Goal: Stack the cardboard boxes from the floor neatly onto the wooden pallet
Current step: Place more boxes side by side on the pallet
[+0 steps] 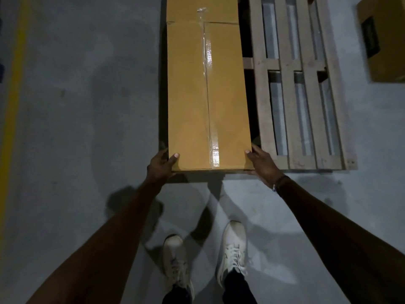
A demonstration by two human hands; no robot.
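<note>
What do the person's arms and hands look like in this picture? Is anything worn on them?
Both forearms are bare, with no sleeves in view and no gloves. The left hand wears nothing that shows. Behind the right hand, a thin dark band circles the wrist, with a small blue and white spot at its lower edge. No rings can be made out in this dim light.

Lighting is dim overall. The brightest zone is the cardboard box; glare runs along its clear tape. Double shadows of the arms fall on the floor just below the box, indicating more than one overhead source. Left of the box the floor darkens. Straight edges bow toward the frame borders.
</note>
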